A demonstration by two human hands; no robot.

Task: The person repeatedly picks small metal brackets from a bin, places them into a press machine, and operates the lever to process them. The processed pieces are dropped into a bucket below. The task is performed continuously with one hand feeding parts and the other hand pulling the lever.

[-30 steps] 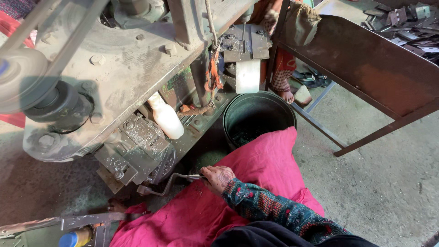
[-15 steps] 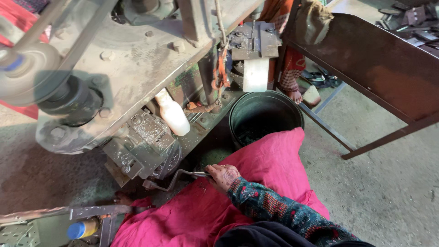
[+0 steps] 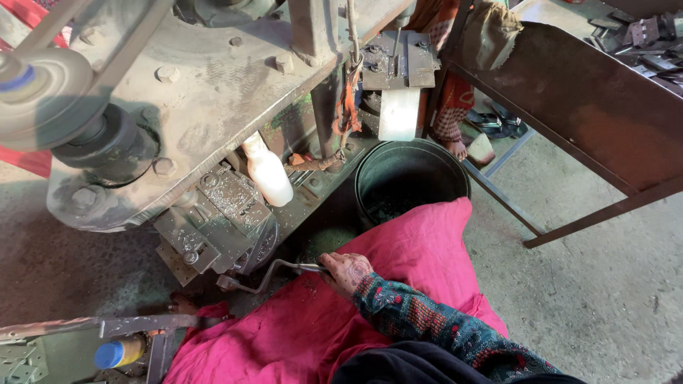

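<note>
My right hand [image 3: 346, 271], in a patterned knit sleeve, is shut on the end of a bent metal crank handle [image 3: 267, 276]. The handle runs left to the underside of a heavy grey press machine [image 3: 213, 92]. A pink cloth [image 3: 398, 284] lies over my lap beneath the arm. At the lower left, the fingers of my left hand [image 3: 182, 304] poke out from the pink cloth. They grip the end of a flat metal strip [image 3: 85, 327]; the rest of that hand is hidden.
A dark round bucket [image 3: 455, 181] stands just beyond the pink cloth. A white plastic bottle [image 3: 269, 174] leans against the machine. A rusty metal table [image 3: 590, 107] fills the right. Another person's foot [image 3: 455, 148] shows behind the bucket. A yellow, blue-capped bottle [image 3: 117, 351] lies at lower left.
My right hand stays on the crank handle and my left hand on the strip. The view has drifted slightly, so the machine and bucket sit a little further right.
</note>
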